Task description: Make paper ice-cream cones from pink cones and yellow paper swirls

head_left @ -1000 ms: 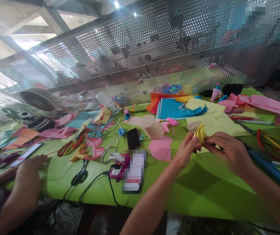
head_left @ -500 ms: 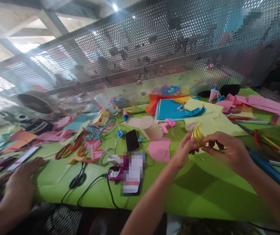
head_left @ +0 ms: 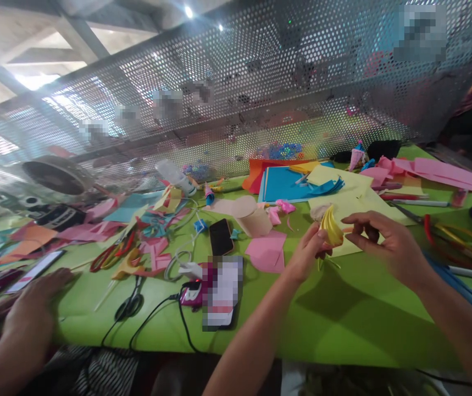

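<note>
In my left hand (head_left: 307,247) is a small yellow swirl of curled paper strips (head_left: 332,226), pinched upright between thumb and fingers. Thin yellow-green ends hang below it. My right hand (head_left: 373,239) hovers just to the right, its thumb and index finger curved and apart, with a narrow gap between the fingertips and the swirl. Behind both hands lie pale yellow paper sheets (head_left: 363,201). A cut pink paper piece (head_left: 266,252) rests on the green table (head_left: 343,324) to the left.
Another person's hand (head_left: 40,297) rests at the left edge. Scissors (head_left: 129,305), a phone (head_left: 221,237), a charging phone (head_left: 223,291) and a pale paper roll (head_left: 252,217) stand between. Blue sheets (head_left: 287,184) lie at the back before a perforated metal screen (head_left: 219,104). A glue gun (head_left: 128,264) lies left.
My right hand has drawn slightly away from the yellow paper swirl, and its fingertips have parted. My left hand keeps its hold. The view has shifted slightly.
</note>
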### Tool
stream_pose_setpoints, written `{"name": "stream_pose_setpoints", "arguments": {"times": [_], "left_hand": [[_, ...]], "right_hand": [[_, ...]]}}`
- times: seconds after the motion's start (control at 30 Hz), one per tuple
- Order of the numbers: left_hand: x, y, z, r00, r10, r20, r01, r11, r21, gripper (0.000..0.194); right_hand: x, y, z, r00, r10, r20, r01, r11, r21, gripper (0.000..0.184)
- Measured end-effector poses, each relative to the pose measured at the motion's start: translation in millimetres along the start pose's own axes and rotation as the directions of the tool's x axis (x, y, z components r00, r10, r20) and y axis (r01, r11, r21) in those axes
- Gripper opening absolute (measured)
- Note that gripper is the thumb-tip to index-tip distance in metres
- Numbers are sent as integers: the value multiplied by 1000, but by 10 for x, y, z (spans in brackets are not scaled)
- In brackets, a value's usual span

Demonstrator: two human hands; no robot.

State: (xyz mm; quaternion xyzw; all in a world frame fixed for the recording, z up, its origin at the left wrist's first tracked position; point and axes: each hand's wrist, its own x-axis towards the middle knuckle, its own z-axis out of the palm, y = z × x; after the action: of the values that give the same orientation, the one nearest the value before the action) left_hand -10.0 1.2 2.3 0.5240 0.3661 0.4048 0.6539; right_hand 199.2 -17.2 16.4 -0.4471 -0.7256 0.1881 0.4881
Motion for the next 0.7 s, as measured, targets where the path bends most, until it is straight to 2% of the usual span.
{"name": "stream_pose_setpoints", "arguments": {"times": [0.13,0.43,0.7], "left_hand": [[-1,9,10,1000,-2,-19,2,1000,0,59],[16,-30,-14,997,76,24,-79,992,102,54],[5,-1,5,998,51,27,-51,998,30,57]], "right_hand": [[-36,-29,43,997,-63,39,63,998,-5,7],[-45,-33,121,995,-42,85,49,995,-85,9],[-26,-102,98,996,-57,73,65,991,-118,8]]}}
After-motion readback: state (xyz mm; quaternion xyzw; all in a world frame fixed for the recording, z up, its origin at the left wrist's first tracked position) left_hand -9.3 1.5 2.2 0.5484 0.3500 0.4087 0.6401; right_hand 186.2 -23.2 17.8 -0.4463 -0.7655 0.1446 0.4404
